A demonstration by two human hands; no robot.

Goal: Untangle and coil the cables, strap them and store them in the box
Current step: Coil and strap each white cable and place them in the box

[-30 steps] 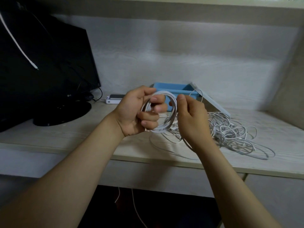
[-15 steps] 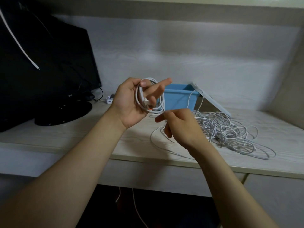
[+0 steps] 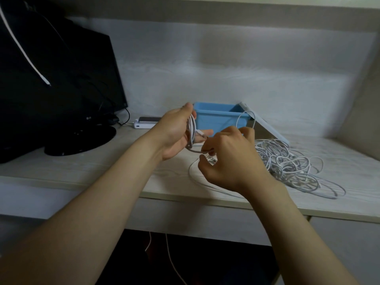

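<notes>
The left hand [image 3: 176, 136] grips the coil [image 3: 191, 131]. The right hand [image 3: 230, 159] pinches its loose end [image 3: 202, 151]. The winding looks nearly done. Next it needs a strap, then the box [image 3: 213, 120].

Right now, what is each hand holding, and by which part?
The left hand grips the coiled cable across its loops; the right hand pinches its loose strand beside the coil.

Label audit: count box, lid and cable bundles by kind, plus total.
Box: 1
Lid: 1
Cable bundles: 2 (coil in left hand, pile on desk)
Total: 4
</notes>
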